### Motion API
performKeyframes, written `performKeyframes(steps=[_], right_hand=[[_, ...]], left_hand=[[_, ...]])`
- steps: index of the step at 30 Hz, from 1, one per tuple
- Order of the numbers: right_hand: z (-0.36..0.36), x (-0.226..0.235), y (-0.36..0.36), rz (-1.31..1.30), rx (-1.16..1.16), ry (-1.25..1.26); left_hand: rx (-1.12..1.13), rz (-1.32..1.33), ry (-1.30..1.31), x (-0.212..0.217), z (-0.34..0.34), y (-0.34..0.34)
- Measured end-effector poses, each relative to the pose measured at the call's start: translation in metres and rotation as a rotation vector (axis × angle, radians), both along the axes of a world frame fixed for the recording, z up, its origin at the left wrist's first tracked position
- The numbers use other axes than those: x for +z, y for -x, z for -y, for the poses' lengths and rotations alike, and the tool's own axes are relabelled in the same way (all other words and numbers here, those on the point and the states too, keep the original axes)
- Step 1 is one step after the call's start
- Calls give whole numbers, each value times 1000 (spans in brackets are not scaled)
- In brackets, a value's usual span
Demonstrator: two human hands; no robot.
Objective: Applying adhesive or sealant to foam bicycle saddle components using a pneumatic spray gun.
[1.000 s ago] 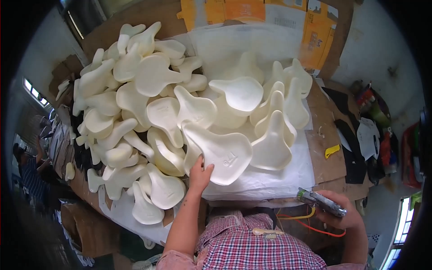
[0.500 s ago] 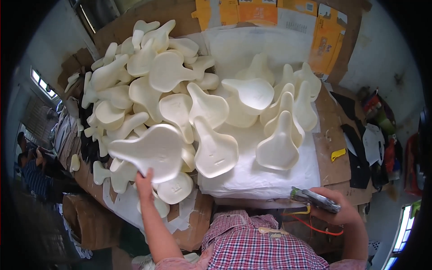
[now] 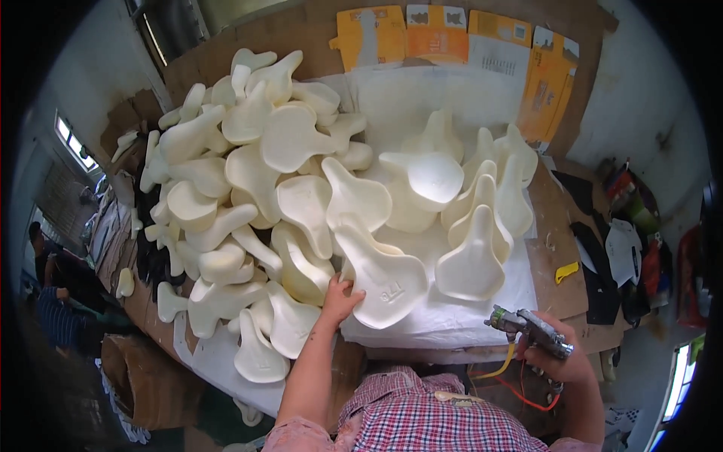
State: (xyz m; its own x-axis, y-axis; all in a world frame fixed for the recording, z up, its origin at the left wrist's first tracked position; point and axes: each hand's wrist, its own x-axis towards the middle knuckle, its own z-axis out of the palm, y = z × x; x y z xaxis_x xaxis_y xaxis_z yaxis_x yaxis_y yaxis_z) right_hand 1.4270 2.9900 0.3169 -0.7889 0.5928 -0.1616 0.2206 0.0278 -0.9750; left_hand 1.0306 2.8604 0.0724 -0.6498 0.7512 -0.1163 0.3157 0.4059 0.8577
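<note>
In my left hand (image 3: 343, 303) is the edge of a cream foam bicycle saddle pad (image 3: 389, 292), fingers closed on its left side. Its narrow nose points away from me, up and left, and its wide end is toward me. It overlaps another pad at the left edge of a white sheet (image 3: 422, 334). My right hand (image 3: 559, 360) is wrapped round a metal spray gun (image 3: 531, 331), held off the sheet's near right corner with its nozzle toward the left. A yellow hose and a red hose run from the gun.
A big heap of similar saddle pads (image 3: 203, 188) covers the left of the table. More pads stand in overlapping rows (image 3: 471, 264) on the sheet's right. A yellow tool (image 3: 566, 272) and black pieces (image 3: 597, 279) lie further right. Another person (image 3: 64, 316) is at far left.
My left hand has brought the pad right, from the heap to the sheet, turning its nose away from me. The spray gun has tilted and shows more fully. The view has shifted slightly.
</note>
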Motion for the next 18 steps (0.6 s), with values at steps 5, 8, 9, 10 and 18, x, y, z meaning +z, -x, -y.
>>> performKeyframes(steps=[5,8,9,10,18], right_hand=[[4,-15,1,-5,-64,-39],[6,-17,3,-8,-105,-43],[7,-15,3,-10,-113,-44],[8,-12,6,-17,-100,-72],[7,0,38,-18,-136,-2]], left_hand=[[105,391,-383,99,13,84],[234,410,-1039,181,11,134],[370,456,-1162,194,9,143],[505,378,-1068,179,-1,157],[113,116,183,-34,-71,77]])
